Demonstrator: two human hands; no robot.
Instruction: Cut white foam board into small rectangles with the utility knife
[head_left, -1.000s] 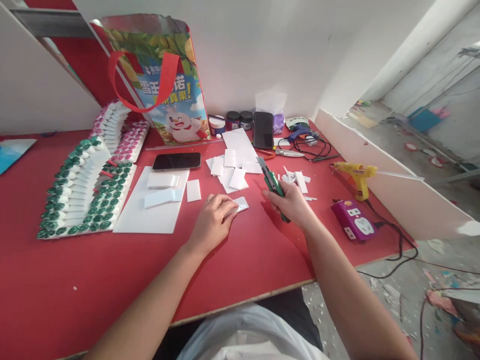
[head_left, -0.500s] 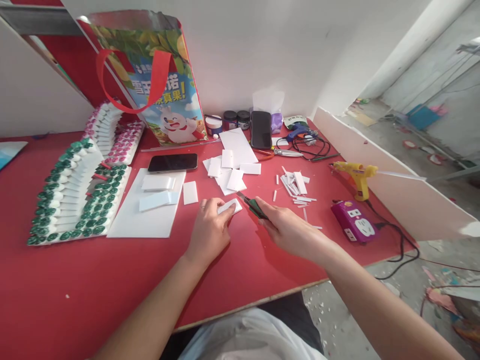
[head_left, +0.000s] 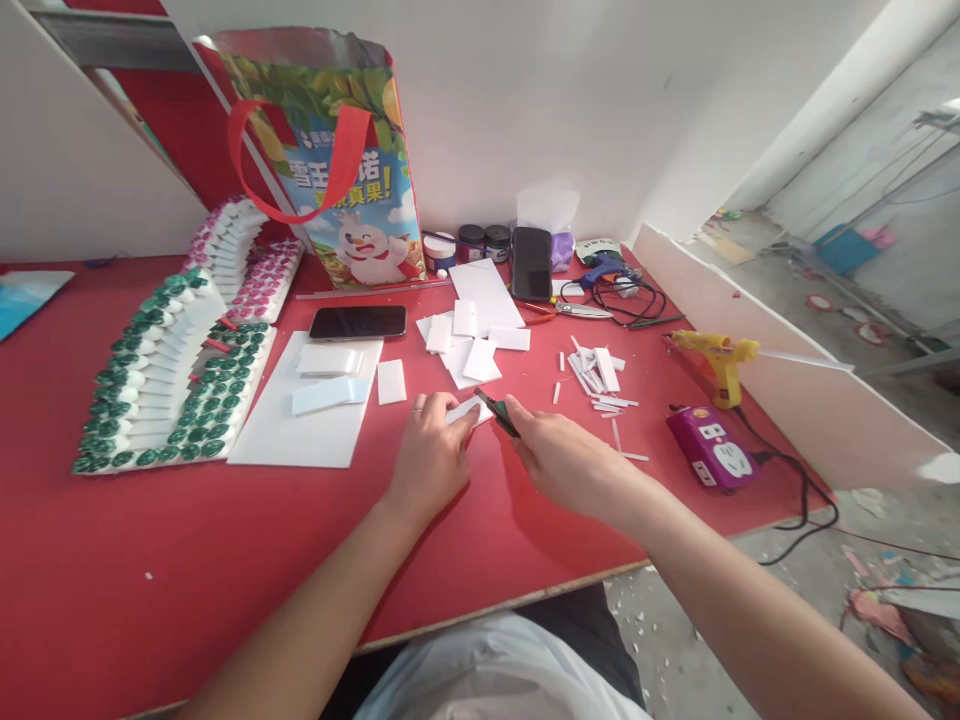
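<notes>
Watching through the head cam here. My right hand (head_left: 566, 455) is wrapped round a green craft knife (head_left: 504, 418), and my left hand (head_left: 431, 455) has its fingers clamped on a small white piece (head_left: 459, 409), pinning it to the red table (head_left: 300, 570). The blade is right at the piece's right end; can't tell if it's actually biting in.

What bugs me is how near those left fingertips are to the blade. If I lean too hard, or the piece skids on that slick-looking top, the knife could jump into a finger. A loose hold could also leave a crooked edge. I can't see any mat under there, so pushing too deep might score the table.

Just beyond is a pile of white pieces (head_left: 480, 358); a careless elbow or swing could scatter it. Off to the right there's a heap of thin scraps (head_left: 592, 370), then a yellow glue gun (head_left: 716, 355) near a purple socket box (head_left: 712, 448). Its black cord (head_left: 806, 485) loops by the table edge, so a snag could drag the gun.
</notes>
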